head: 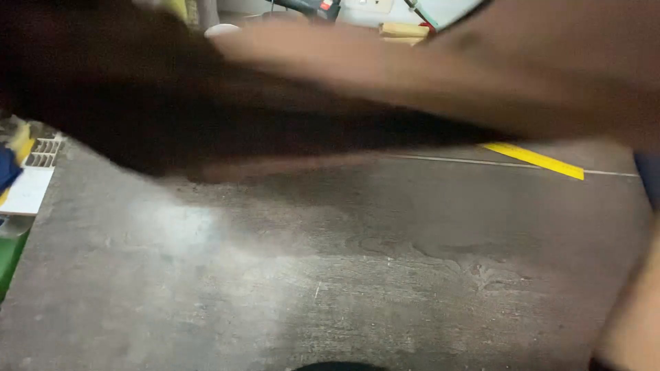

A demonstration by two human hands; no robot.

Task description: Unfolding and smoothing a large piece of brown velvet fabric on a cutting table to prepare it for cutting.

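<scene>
A blurred hand and forearm stretch across the top of the head view, very close to the camera. They come in from the upper right, and I take this for my right hand (302,51). Its fingers are stretched out flat toward the left with nothing seen in them. Below and left of it lies a dark smeared mass (117,96); whether this is my left hand or shadow is unclear. A strip of bare arm (636,316) shows at the lower right edge. Beneath everything is a grey, mottled flat surface (330,275).
A yellow strip (536,159) lies on the surface at the right, along a thin pale line. At the left edge sit a white vented box (34,178), something blue (7,168) and something green (10,264). A pale wooden block (402,29) and a white round object (221,29) stand at the back.
</scene>
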